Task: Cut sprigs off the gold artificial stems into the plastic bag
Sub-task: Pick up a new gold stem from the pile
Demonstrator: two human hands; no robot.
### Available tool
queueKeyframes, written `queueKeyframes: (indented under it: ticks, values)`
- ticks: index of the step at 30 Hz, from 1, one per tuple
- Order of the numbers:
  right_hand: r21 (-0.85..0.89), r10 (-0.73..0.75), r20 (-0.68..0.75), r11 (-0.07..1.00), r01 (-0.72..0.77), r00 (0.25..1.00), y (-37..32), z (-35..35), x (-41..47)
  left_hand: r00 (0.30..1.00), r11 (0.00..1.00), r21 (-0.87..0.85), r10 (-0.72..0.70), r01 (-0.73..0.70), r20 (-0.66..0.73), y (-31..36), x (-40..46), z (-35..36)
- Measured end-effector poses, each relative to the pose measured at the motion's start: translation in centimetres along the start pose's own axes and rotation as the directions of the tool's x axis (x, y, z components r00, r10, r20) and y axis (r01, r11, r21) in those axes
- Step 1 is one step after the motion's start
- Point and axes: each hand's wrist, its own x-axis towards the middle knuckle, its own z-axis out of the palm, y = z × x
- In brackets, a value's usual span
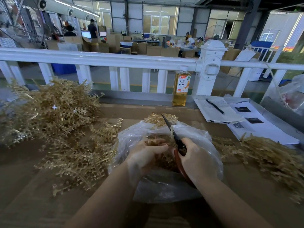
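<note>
A large factory hall with windows, stacked cartons and distant workers is seen beyond a white railing (98,57). A brown tabletop (32,203) is spread with heaps of gold artificial stems (54,112), a second heap (269,155) lying to the right. At the centre a clear plastic bag (164,186) is filled with cut gold sprigs (158,120). Within its mouth the left hand (144,157) is curled round a sprig, while red-handled scissors (178,145) are gripped by the right hand (197,162). A bottle of amber liquid (180,89) bears a label with the characters 人参枸杞. Papers (256,122) and a pen (214,106) are laid beside it.
</note>
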Motion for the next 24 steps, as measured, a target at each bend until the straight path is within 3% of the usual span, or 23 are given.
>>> queueKeyframes:
  ticks: [6,11,24]
  values:
    - [0.014,-0.017,-0.015,1.0,0.018,1.0,0.1,0.1,-0.2,0.97,0.996,0.056,0.085,-0.075,-0.228,0.6,0.4,0.2]
    - [0.008,-0.028,-0.004,1.0,0.028,1.0,0.1,0.2,-0.3,0.972,0.985,-0.135,0.077,-0.109,-0.221,1.1,0.7,0.1]
    - [0.035,-0.069,0.013,0.997,0.068,0.998,-0.4,0.1,-0.5,0.963,0.925,-0.369,-0.016,-0.088,-0.268,1.1,1.1,-0.4]
